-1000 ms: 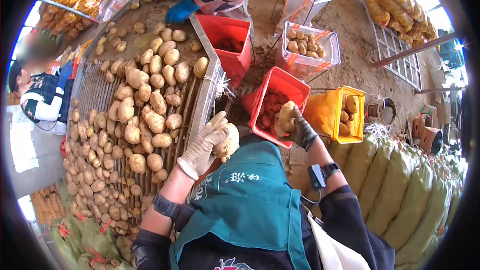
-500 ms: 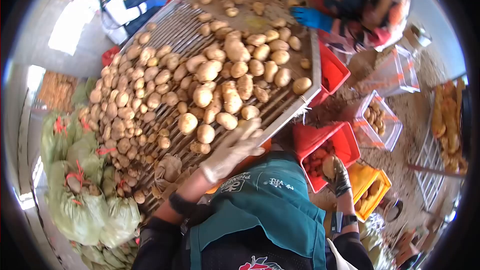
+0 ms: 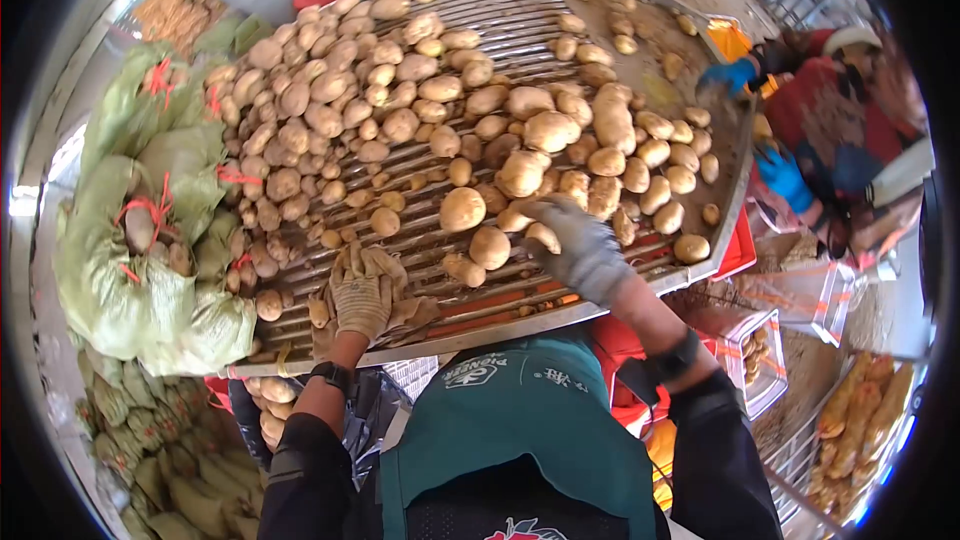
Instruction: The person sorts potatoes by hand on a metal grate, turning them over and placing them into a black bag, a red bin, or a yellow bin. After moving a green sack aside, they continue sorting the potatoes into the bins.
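Note:
My left hand (image 3: 360,302), in a pale knit glove, is closed on a crumpled brown cloth (image 3: 405,308) near the slatted table's front edge. My right hand (image 3: 582,248), in a greyish dirty glove, reaches in over the potatoes, fingers apart. Its fingertips are around a small potato (image 3: 543,237), and I cannot see a firm hold on it. Larger potatoes, such as a round one (image 3: 462,210) and another (image 3: 490,248), lie just left of that hand. A big heap of potatoes (image 3: 325,120) covers the table's left side.
The sorting table (image 3: 480,340) has a raised metal rim. Green sacks (image 3: 140,290) lean at its left. Red crates (image 3: 740,245) and a clear crate (image 3: 765,380) stand at the right. Across the right corner, a co-worker's blue-gloved hands (image 3: 785,178) are at the table edge.
My right hand has left the red crate, where it held a potato, and is now over the table. My left hand has moved left onto the cloth. The view has turned left.

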A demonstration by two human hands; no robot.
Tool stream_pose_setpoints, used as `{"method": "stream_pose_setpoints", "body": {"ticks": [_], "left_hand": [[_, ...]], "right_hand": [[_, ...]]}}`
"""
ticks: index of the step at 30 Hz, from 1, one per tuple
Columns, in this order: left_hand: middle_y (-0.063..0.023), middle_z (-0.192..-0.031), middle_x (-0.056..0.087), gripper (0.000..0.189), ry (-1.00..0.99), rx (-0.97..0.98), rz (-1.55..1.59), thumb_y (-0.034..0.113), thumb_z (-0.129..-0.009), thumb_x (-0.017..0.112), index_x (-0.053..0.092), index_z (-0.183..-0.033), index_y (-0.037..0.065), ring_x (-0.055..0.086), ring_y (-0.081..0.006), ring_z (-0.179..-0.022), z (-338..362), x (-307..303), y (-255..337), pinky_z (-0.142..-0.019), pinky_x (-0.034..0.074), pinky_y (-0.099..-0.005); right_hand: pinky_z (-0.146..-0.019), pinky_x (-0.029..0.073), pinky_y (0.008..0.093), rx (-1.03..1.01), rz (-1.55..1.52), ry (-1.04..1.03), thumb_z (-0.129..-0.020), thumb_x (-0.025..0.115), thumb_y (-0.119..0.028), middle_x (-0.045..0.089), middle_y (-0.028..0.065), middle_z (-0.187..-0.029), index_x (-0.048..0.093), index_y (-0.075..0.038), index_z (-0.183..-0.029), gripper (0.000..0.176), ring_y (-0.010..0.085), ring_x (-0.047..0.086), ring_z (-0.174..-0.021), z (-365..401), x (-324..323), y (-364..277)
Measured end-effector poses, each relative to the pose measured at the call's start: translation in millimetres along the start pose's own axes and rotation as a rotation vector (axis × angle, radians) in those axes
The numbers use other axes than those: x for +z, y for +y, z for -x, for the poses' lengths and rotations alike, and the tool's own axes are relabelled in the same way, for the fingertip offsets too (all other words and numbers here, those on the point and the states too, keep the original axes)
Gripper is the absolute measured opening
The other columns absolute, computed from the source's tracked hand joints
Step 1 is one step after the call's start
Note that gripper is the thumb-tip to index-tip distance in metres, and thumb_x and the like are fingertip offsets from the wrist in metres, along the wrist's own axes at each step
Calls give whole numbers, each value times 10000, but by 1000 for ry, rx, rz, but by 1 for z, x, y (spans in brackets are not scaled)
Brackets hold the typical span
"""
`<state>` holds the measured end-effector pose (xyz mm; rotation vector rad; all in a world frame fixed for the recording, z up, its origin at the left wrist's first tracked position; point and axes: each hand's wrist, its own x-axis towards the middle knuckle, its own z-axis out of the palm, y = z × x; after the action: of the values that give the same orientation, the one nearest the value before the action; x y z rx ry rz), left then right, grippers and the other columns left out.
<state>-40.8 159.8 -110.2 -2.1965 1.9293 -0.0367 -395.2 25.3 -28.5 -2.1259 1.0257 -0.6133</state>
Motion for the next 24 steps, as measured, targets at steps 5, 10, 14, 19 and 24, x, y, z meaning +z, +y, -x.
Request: {"method": "stream_pose_setpoints", "body": {"ticks": [5,10,14,19,24], "left_hand": [[-236,-1553,276,640,19,-31,57,362,-931,477,388,-1436,-21,290,-377,-1413,3,-6,5,-1154,170,-504],[-220,-1554,279,639,63,-6,93,355,-916,498,394,-1446,13,276,-367,-1415,3,0,2,-1156,173,-512],[-218,-1547,290,633,106,38,162,342,-907,513,411,-1431,3,278,-369,-1412,1,-3,0,-1154,184,-517],[-248,-1542,282,641,119,83,110,359,-912,478,407,-1409,-40,291,-374,-1408,1,6,-2,-1146,178,-531],[-256,-1552,263,652,128,74,49,373,-927,452,384,-1419,-49,275,-372,-1425,-1,15,-3,-1145,188,-499]], "right_hand": [[-1033,442,464,-43,527,-267,-754,766,-169,492,169,-1391,533,-152,-1339,630,379,495,-1268,-87,92,-32],[-1014,457,457,69,595,-351,-687,812,-155,511,203,-1347,571,-131,-1292,651,383,502,-1250,-106,102,-24],[-998,469,464,211,-124,-110,-704,828,-182,529,212,-1299,577,-106,-1252,608,374,546,-1195,-66,91,-15],[-1041,469,414,392,-1745,-77,-984,537,-452,508,172,-1379,334,-51,-1473,665,276,559,-1221,11,96,-23],[-956,529,475,406,-1709,273,-947,571,-476,575,168,-1311,410,-51,-1440,670,297,605,-1167,64,101,-53]]}}
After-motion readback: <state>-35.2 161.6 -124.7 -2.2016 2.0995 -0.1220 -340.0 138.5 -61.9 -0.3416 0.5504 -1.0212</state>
